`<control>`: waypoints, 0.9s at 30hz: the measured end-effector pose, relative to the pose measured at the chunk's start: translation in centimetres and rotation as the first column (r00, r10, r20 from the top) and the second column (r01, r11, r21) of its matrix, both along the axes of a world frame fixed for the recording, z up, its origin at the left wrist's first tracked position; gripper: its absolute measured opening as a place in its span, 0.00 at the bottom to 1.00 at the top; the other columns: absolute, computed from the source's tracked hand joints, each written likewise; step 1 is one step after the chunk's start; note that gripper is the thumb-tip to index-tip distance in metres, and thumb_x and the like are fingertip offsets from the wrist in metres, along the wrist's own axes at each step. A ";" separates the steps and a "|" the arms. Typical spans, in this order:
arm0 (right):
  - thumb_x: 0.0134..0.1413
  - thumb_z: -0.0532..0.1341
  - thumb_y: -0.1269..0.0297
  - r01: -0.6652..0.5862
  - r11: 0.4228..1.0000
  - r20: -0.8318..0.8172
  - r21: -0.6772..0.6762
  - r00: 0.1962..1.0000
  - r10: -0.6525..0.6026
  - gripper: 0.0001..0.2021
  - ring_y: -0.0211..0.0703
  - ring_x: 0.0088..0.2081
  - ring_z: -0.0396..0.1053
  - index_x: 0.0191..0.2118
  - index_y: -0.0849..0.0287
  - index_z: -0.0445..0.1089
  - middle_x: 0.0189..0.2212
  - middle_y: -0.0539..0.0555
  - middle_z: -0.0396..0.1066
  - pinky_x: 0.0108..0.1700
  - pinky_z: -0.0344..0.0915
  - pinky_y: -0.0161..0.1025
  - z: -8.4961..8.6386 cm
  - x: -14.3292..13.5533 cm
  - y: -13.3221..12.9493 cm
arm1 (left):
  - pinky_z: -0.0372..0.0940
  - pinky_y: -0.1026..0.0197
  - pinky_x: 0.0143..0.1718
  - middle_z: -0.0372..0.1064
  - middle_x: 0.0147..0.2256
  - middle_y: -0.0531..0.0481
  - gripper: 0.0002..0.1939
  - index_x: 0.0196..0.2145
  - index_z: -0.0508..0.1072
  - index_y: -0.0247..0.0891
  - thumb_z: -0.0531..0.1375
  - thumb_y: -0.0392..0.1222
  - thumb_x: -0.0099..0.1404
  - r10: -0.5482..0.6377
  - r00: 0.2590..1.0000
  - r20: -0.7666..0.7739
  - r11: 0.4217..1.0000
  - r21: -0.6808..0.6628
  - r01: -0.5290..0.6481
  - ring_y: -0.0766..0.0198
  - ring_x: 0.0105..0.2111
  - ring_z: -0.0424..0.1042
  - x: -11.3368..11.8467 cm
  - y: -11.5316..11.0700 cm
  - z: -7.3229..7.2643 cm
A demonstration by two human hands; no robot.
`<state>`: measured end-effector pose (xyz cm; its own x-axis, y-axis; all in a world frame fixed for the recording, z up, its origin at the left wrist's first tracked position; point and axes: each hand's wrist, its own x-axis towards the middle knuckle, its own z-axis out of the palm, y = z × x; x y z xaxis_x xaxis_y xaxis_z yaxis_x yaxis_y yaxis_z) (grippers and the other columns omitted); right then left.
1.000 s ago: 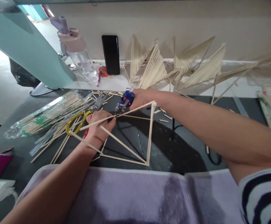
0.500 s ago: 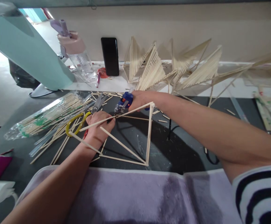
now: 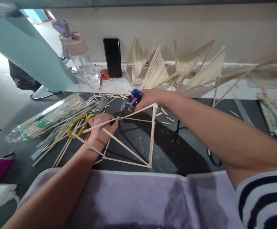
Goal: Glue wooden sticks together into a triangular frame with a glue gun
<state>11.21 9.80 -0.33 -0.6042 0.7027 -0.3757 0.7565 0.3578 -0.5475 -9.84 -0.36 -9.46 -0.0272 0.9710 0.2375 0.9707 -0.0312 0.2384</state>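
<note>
While the left hand [image 3: 102,132] pinches a stick frame [image 3: 126,147], the right hand [image 3: 148,98] grips a glue gun [image 3: 135,97]

The frame, an open shape of pale sticks, stands on the dark desk [image 3: 162,156] in front of the person, between the two forearms. The left hand reaches in among its sticks, fingertips closed together at a joint on the far side; exactly how they hold the stick there is too small to tell. The right hand is wrapped around the blue glue gun, whose small red light is lit, its front end angled down toward that joint and a little apart from it.

Just beyond the left hand lie yellow-handled scissors [image 3: 101,105], with loose sticks [image 3: 61,152] and a clear bag [image 3: 55,116] of more sticks to the left. Short stick pieces [image 3: 165,123] are scattered near the right forearm. Along the wall stand a bottle [image 3: 73,43], a black phone [image 3: 112,58] leaning upright and a row of slatted stick structures [image 3: 155,73]. A purple cloth [image 3: 133,197] spreads along the near edge
</note>
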 end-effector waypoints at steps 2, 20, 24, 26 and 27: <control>0.39 0.65 0.64 0.081 0.995 -0.074 -0.062 0.994 -0.086 0.07 0.37 0.23 0.64 0.25 0.62 0.71 0.21 0.51 0.68 0.25 0.58 0.35 0.0 0.8 -0.2 | 0.61 0.52 0.46 0.76 0.35 0.48 0.08 0.28 0.75 0.41 0.59 0.45 0.60 0.012 1.000 -0.012 1.000 -0.025 -0.013 0.52 0.44 0.73 0.1 0.0 0.1; 0.39 0.67 0.64 0.336 0.904 -0.481 -0.265 0.766 -0.426 0.08 0.31 0.17 0.57 0.22 0.60 0.68 0.18 0.50 0.70 0.18 0.52 0.31 0.1 6.9 -4.4 | 0.61 0.53 0.48 0.78 0.40 0.49 0.11 0.38 0.79 0.43 0.59 0.44 0.61 -0.176 0.983 0.046 0.975 -0.128 0.181 0.53 0.45 0.73 -1.0 1.0 1.1; 0.38 0.68 0.63 0.347 0.894 -0.550 -0.282 0.705 -0.447 0.08 0.31 0.18 0.58 0.24 0.60 0.69 0.19 0.50 0.70 0.19 0.54 0.31 0.0 7.0 -5.2 | 0.61 0.53 0.50 0.78 0.42 0.50 0.11 0.39 0.79 0.44 0.59 0.46 0.61 -0.178 0.981 0.080 0.978 -0.095 0.186 0.54 0.46 0.73 -1.6 1.3 0.3; 0.38 0.68 0.63 0.334 0.897 -0.571 -0.289 0.692 -0.441 0.09 0.32 0.18 0.58 0.24 0.60 0.70 0.19 0.51 0.70 0.19 0.55 0.31 -0.5 6.9 -5.3 | 0.60 0.52 0.51 0.78 0.41 0.50 0.11 0.38 0.79 0.45 0.59 0.46 0.61 -0.166 0.981 0.101 0.980 -0.096 0.175 0.54 0.46 0.73 -1.6 1.3 0.0; 0.38 0.68 0.63 0.330 0.897 -0.580 -0.295 0.684 -0.443 0.08 0.32 0.18 0.58 0.24 0.60 0.70 0.19 0.51 0.70 0.19 0.56 0.31 -0.9 6.8 -5.3 | 0.60 0.52 0.51 0.78 0.40 0.50 0.11 0.37 0.79 0.45 0.59 0.47 0.61 -0.160 0.981 0.108 0.981 -0.096 0.170 0.53 0.46 0.73 -1.6 1.3 0.0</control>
<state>18.05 4.50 -1.19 -0.4254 0.8938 -0.1421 0.2796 -0.0195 -0.9599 -11.41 0.96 -9.49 0.1174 0.9834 0.1387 0.9255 -0.1589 0.3438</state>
